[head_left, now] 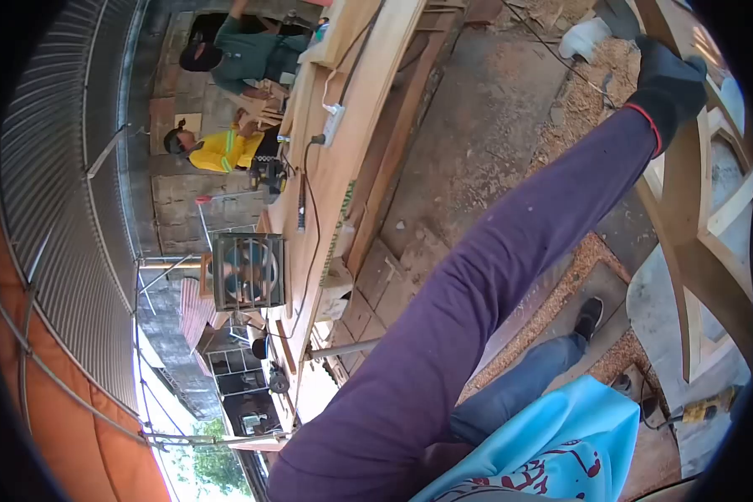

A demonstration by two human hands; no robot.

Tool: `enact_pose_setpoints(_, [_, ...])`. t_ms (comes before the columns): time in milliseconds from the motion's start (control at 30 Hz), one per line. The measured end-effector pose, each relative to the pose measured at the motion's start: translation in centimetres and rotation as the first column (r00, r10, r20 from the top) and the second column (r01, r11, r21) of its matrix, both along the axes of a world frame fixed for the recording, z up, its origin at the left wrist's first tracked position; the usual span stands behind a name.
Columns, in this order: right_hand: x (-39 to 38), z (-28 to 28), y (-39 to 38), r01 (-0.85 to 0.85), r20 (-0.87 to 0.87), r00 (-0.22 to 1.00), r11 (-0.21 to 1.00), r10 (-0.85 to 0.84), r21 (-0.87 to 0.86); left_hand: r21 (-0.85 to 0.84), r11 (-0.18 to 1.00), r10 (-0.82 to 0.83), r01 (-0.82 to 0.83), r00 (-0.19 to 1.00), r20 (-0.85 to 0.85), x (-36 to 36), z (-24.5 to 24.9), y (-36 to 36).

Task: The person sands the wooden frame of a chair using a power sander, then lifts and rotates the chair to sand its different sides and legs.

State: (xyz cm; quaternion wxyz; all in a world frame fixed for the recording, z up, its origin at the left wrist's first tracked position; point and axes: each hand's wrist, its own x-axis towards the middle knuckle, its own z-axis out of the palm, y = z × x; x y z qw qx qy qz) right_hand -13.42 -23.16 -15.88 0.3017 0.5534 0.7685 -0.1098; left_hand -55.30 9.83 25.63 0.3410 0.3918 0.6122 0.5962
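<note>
My left arm, in a purple sleeve, reaches out to the upper right. My left hand (671,82) wears a black glove with a red cuff and grips the top of a curved wooden frame (686,197) made of pale timber bars. My right hand is out of sight. Below the arm I see my light blue shirt (560,443), my jeans leg and a dark shoe (590,316) on the floor. The whole view is rolled sideways.
Long planks (351,142) lie on a workbench with a white power strip (333,122) and cables. Sawdust (590,92) covers the concrete floor. A yellow power tool (708,410) lies near the frame. A caged fan (247,272) stands beyond. Two people (226,151) work far off.
</note>
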Motion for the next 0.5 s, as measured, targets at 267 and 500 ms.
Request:
enact_pose_setpoints(267, [2.0, -4.4, 2.1, 0.041, -0.143, 0.987, 0.984, -0.067, -0.176, -0.237, 0.972, -0.024, -0.001, 0.994, -0.104, 0.4, 3.5, -3.4])
enact_pose_setpoints(500, [6.6, -10.7, -6.3, -0.425, -0.608, 0.756, 0.888, 0.244, -0.173, -0.210, 0.974, -0.085, 0.086, 0.996, 0.016, -0.5, 2.8, -4.3])
